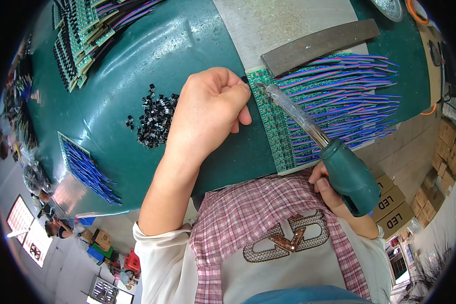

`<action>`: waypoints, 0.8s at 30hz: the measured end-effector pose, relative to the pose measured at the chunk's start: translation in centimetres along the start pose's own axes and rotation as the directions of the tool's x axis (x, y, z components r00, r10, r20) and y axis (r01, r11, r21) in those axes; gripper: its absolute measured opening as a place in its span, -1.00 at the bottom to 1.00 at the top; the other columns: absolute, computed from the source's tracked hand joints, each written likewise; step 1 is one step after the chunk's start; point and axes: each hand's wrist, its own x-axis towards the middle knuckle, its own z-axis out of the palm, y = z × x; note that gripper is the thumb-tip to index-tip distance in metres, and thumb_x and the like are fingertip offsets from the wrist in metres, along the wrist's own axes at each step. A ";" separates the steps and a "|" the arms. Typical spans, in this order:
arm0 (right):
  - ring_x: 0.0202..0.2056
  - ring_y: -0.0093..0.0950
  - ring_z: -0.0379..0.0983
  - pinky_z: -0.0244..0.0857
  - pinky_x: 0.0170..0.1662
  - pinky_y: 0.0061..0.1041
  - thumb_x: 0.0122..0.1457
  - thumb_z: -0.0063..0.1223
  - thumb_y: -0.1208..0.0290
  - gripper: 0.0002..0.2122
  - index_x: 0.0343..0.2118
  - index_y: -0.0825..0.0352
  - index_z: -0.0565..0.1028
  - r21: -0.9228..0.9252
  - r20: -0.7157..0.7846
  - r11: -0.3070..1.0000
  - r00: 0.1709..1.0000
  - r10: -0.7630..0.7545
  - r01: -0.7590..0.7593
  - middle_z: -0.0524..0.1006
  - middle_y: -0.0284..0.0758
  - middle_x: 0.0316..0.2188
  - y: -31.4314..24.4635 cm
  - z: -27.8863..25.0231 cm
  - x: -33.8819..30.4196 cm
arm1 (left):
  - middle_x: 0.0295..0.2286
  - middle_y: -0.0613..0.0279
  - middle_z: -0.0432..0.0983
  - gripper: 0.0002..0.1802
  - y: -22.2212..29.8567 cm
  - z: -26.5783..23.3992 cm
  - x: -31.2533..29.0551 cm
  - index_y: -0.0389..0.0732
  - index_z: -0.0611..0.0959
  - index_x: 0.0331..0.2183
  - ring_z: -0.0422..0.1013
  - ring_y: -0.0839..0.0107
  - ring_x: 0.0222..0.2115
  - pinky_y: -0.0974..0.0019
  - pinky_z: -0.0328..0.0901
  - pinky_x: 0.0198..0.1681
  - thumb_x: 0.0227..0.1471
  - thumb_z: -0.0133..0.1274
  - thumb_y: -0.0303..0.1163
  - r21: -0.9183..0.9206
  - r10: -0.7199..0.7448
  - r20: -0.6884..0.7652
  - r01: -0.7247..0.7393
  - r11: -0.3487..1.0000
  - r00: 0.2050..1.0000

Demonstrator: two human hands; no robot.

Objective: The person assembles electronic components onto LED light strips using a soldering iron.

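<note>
My left hand (pixel 207 109) is curled with its knuckles up, thumb and fingers pressed together at the left edge of a green circuit board panel (pixel 281 154). What it pinches is hidden. A soldering iron (pixel 349 175) with a thick green handle slants across the panel. Its tip (pixel 261 86) is over the panel's upper left edge, close to my left thumb. Behind the handle, my right hand (pixel 325 185) has bent fingers and is closed at it, mostly covered. Rows of blue, red and black wires (pixel 339 104) fan rightward from the panel.
A dark curved bar (pixel 319 45) lies across the panel's top. Small black parts (pixel 154 119) are heaped left of my left wrist. Another board with blue wires (pixel 88 169) rests farther left. Stacked wired boards (pixel 81 43) fill the far left. Cartons (pixel 392 207) stand at lower right.
</note>
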 end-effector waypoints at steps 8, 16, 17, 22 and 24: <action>-0.40 -0.38 0.57 0.46 -0.35 -0.45 -0.07 0.33 0.45 -0.69 -0.21 0.26 0.57 -0.347 0.063 0.932 0.994 -0.085 0.102 0.58 -0.29 -0.36 0.8 -0.3 -0.1 | -0.71 0.33 0.49 -0.83 0.0 0.0 0.0 -0.27 0.60 -0.45 0.25 0.68 -0.75 0.56 0.09 -0.68 0.09 0.05 -0.36 0.002 -0.013 0.001 0.013 1.000 1.000; -0.43 -0.40 0.49 0.40 -0.38 -0.44 -0.01 0.27 0.36 -0.74 -0.24 0.27 0.54 -0.445 0.124 0.885 0.988 -0.091 0.137 0.54 -0.30 -0.33 0.9 -0.5 -0.1 | -0.71 0.33 0.48 -0.81 0.0 0.2 0.0 -0.27 0.59 -0.46 0.25 0.67 -0.75 0.55 0.08 -0.68 0.09 0.05 -0.35 0.004 0.001 -0.020 -0.001 1.000 1.000; -0.45 -0.49 0.43 0.34 -0.37 -0.49 0.10 0.17 0.38 -0.83 -0.29 0.34 0.51 -0.391 0.098 0.914 0.992 -0.077 0.109 0.53 -0.32 -0.39 0.8 -0.5 -0.1 | -0.71 0.33 0.48 -0.81 0.0 0.3 0.0 -0.27 0.59 -0.46 0.25 0.67 -0.75 0.55 0.09 -0.68 0.09 0.05 -0.35 0.004 0.000 -0.023 0.000 1.000 1.000; -0.48 -0.50 0.40 0.32 -0.36 -0.49 0.16 0.11 0.42 -0.88 -0.38 0.37 0.50 -0.333 0.064 0.941 0.997 -0.041 0.060 0.53 -0.33 -0.48 0.1 -0.4 0.3 | -0.71 0.33 0.48 -0.81 -0.1 0.3 0.0 -0.27 0.59 -0.46 0.25 0.66 -0.75 0.55 0.08 -0.69 0.09 0.05 -0.35 0.004 0.004 -0.030 -0.004 1.000 1.000; -0.49 -0.46 0.43 0.34 -0.36 -0.47 0.13 0.14 0.41 -0.88 -0.38 0.35 0.51 -0.371 0.088 0.924 0.994 -0.065 0.094 0.53 -0.33 -0.50 -0.1 -0.5 0.5 | -0.71 0.33 0.48 -0.81 -0.1 0.4 -0.1 -0.27 0.59 -0.46 0.24 0.66 -0.76 0.55 0.08 -0.69 0.09 0.05 -0.36 0.002 0.010 -0.035 -0.010 1.000 0.999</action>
